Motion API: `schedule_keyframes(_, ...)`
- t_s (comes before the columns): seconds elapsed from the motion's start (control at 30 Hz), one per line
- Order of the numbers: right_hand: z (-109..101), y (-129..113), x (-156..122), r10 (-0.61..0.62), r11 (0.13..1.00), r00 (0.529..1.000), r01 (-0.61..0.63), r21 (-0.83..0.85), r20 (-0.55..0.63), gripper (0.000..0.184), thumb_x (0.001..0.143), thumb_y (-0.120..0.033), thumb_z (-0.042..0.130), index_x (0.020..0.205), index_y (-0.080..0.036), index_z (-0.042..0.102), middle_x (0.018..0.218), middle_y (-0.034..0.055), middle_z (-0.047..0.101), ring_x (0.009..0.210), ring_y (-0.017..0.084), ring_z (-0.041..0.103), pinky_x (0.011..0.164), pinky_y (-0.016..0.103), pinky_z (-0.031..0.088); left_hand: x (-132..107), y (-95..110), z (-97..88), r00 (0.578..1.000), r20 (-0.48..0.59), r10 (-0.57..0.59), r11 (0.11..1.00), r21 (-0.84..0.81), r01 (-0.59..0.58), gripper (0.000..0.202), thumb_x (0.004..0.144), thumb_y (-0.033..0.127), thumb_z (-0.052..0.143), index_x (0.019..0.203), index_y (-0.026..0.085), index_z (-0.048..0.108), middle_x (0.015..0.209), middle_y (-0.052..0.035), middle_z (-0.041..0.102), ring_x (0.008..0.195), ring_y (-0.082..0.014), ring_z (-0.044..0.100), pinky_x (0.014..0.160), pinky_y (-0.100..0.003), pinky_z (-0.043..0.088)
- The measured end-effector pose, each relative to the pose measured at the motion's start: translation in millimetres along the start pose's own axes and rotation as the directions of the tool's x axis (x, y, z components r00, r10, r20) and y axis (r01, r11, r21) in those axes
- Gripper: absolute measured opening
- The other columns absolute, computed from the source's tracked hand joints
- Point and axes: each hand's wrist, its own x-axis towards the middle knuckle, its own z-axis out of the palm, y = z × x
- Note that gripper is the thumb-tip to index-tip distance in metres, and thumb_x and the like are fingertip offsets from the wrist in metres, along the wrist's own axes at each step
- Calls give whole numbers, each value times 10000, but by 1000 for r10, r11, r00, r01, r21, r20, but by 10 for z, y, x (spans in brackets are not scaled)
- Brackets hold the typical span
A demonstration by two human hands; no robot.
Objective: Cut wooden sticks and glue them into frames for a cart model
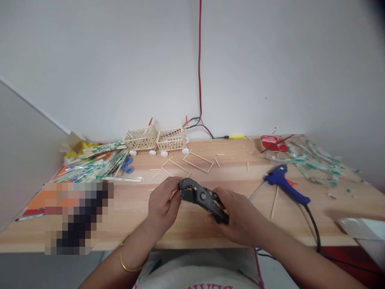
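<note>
My right hand [240,216] is closed around the handles of a black cutter [203,197], whose jaws point left. My left hand [164,204] is pinched right at those jaws, fingers curled on something thin, probably a wooden stick, though I cannot make it out. Both hands hover over the near middle of the wooden table [192,228]. A thin gold bangle sits on my left wrist.
Two small stick-built carts with white wheels [156,140] stand at the back. Loose sticks and a stick frame [198,160] lie mid-table. A blue glue gun [284,182] with a black cord lies right. A pile of wrapped sticks [96,162] is left; torn wrappers [313,160] are right.
</note>
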Motion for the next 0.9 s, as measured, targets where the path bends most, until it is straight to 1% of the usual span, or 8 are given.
schedule_keyframes(0.13, -12, 4, -23, -9, 999, 1000, 8, 34, 22, 189, 714, -215, 539, 876, -195, 445, 792, 27, 581, 675, 157, 504, 573, 246, 317, 4, 9, 9, 1000, -2, 23, 1000, 12, -23, 186, 856, 131, 429, 956, 181, 578, 910, -62, 652, 859, -153, 600, 766, -258, 466)
schedule_keyframes(0.27, 18, 13, -26, -13, 1000, 1000, 12, 13, 17, 191, 691, -191, 537, 852, -193, 435, 802, 35, 571, 687, 161, 494, 586, 250, 324, -22, 3, 30, 999, -15, 39, 999, 30, -39, 192, 858, 117, 418, 956, 176, 573, 933, -64, 657, 884, -148, 604, 775, -253, 472)
schedule_keyframes(0.37, 29, 14, -15, -14, 1000, 1000, 15, -14, 22, 188, 692, -205, 541, 843, -193, 430, 799, 40, 572, 688, 164, 496, 585, 250, 319, -40, -4, 45, 998, -15, 63, 997, 51, -63, 210, 853, 99, 417, 981, 175, 565, 958, -66, 657, 910, -147, 601, 790, -257, 477)
schedule_keyframes(0.53, 42, 32, -13, -8, 998, 999, 10, -63, 37, 153, 735, -266, 529, 816, -197, 420, 750, 33, 586, 648, 162, 515, 557, 252, 281, -50, -6, 73, 994, -37, 107, 992, 68, -104, 237, 846, 69, 409, 994, 172, 562, 939, -54, 656, 882, -130, 600, 778, -240, 479)
schedule_keyframes(0.6, 60, 48, -16, -9, 998, 999, 12, -67, 45, 152, 742, -272, 527, 818, -197, 419, 740, 31, 595, 647, 164, 531, 555, 253, 273, -51, -8, 87, 993, -43, 107, 993, 61, -104, 238, 846, 67, 415, 998, 176, 562, 942, -50, 653, 880, -125, 598, 776, -233, 477)
schedule_keyframes(0.77, 109, 81, -14, 44, 998, 997, -40, -57, 67, 110, 768, -267, 496, 803, -200, 416, 700, 26, 603, 610, 161, 540, 534, 250, 260, -45, -13, 117, 993, -56, 106, 994, 46, -104, 213, 841, 65, 452, 989, 172, 561, 933, -38, 645, 873, -111, 591, 775, -206, 459)
schedule_keyframes(0.83, 107, 75, -9, 30, 999, 998, -28, -41, 61, 114, 758, -255, 499, 816, -201, 418, 722, 25, 603, 620, 161, 534, 539, 249, 265, -37, -12, 122, 995, -46, 93, 996, 22, -92, 203, 846, 71, 443, 974, 172, 564, 916, -33, 644, 853, -108, 591, 761, -201, 455)
schedule_keyframes(0.9, 89, 58, -6, 4, 1000, 999, -2, -25, 52, 156, 733, -250, 521, 842, -200, 421, 762, 29, 598, 646, 161, 524, 551, 248, 276, -32, -10, 121, 997, -38, 72, 997, -11, -72, 198, 852, 79, 435, 964, 174, 567, 902, -29, 642, 838, -109, 589, 747, -202, 453)
